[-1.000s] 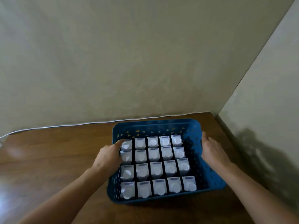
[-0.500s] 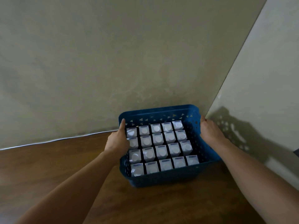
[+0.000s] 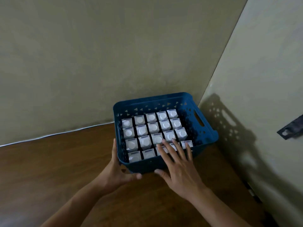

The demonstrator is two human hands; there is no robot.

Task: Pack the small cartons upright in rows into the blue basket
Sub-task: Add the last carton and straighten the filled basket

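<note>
The blue basket stands on the wooden table, close to the corner where two walls meet. Small white cartons with round caps stand upright in it in several rows, leaving a gap along the right wall. My left hand lies against the basket's near left corner, fingers straight up the left wall and thumb along the front wall's base. My right hand is spread flat over the front rim. Its straight fingers reach over the tops of the front-row cartons and hide some of them.
The brown table stretches to the left and towards me. A white cable runs along its back edge under the wall. The right wall carries a dark bracket and the basket's shadow.
The basket has slid towards the far right corner. My hands left its side walls; the left is now at the near left corner, the right over the front rim.
</note>
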